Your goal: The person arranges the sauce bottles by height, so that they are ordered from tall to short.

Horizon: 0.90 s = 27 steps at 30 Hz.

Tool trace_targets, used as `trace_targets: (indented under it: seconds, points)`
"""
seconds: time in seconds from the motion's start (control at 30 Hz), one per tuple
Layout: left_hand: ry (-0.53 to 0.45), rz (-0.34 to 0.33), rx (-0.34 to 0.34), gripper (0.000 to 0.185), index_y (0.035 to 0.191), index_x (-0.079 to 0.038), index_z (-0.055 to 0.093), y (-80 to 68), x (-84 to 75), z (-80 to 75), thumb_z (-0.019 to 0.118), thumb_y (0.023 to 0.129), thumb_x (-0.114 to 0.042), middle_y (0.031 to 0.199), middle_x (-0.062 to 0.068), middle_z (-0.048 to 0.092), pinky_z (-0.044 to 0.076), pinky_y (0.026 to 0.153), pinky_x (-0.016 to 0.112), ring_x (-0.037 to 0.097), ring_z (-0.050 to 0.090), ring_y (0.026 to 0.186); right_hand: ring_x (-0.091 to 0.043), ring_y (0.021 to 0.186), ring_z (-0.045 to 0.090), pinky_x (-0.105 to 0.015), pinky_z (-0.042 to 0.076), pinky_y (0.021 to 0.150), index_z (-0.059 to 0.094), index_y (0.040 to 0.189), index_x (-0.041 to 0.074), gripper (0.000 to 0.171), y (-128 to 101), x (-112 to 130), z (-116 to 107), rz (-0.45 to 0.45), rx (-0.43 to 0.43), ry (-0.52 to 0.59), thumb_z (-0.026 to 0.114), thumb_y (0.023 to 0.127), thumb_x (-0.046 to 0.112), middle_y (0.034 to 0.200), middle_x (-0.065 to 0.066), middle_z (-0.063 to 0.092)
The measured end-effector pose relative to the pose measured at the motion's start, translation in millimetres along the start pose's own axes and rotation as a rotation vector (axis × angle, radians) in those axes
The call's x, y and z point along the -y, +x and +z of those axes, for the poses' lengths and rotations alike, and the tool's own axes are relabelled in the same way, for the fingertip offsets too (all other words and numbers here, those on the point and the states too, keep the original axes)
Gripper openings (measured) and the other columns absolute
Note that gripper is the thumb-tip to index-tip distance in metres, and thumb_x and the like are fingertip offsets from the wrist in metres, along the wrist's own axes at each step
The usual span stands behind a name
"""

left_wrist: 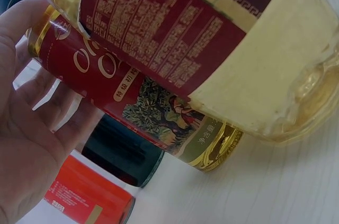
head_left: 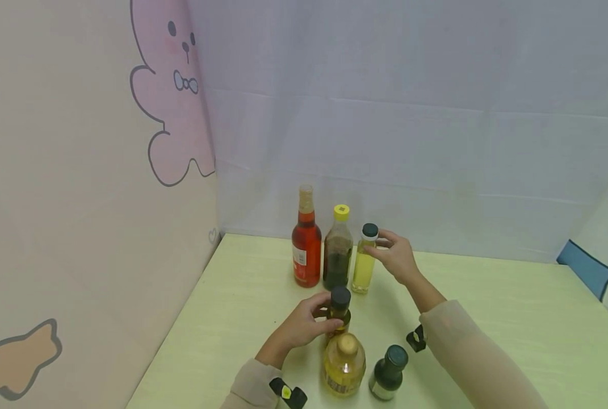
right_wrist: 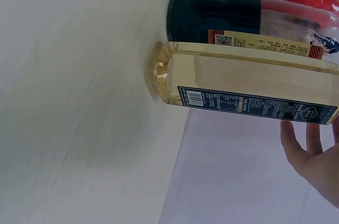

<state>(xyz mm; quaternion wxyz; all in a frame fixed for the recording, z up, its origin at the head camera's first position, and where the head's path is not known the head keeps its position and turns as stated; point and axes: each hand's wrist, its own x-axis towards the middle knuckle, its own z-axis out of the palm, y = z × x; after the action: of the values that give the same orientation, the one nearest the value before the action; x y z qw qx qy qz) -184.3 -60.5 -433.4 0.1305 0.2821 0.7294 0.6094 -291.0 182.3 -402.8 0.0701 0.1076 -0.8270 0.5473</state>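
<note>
round yellow plastic jug [head_left: 344, 366] | left hand [head_left: 304, 325] grips glass bottle [head_left: 339, 312]

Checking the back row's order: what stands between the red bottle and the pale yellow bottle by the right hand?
In the head view, a dark bottle with a yellow cap stands between the red bottle and the pale yellow bottle.

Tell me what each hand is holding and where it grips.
The left hand grips the black-capped bottle around its upper body. The right hand touches the pale yellow bottle near its cap; a firm grip cannot be told.
</note>
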Motion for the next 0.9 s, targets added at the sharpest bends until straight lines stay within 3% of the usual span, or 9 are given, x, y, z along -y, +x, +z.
trace_targets:
  seconds: [0.47,0.9]
  points:
    - [0.000,0.004,0.004,0.038,0.122,-0.012,0.053,0.6,0.2,-0.3,0.063,0.086,-0.017,0.112,-0.005,0.056,0.038,0.091,0.041,0.014,0.051,0.104,-0.031,0.107,0.051,-0.049,0.043,0.084,0.057,0.120,0.007,0.051,-6.0,-0.3,1.0,0.053,0.003,0.013,0.072,0.077,0.028,0.119,-0.016,0.053]
    - [0.005,0.000,-0.003,0.038,0.122,-0.012,0.054,0.6,0.3,0.1,0.063,0.086,-0.016,0.112,-0.005,0.056,0.038,0.091,0.041,0.014,0.051,0.104,-0.031,0.108,0.050,-0.048,0.044,0.083,0.057,0.119,0.005,0.051,-7.2,-3.8,4.1,0.036,0.004,0.038,0.072,0.077,0.029,0.120,-0.014,0.053]
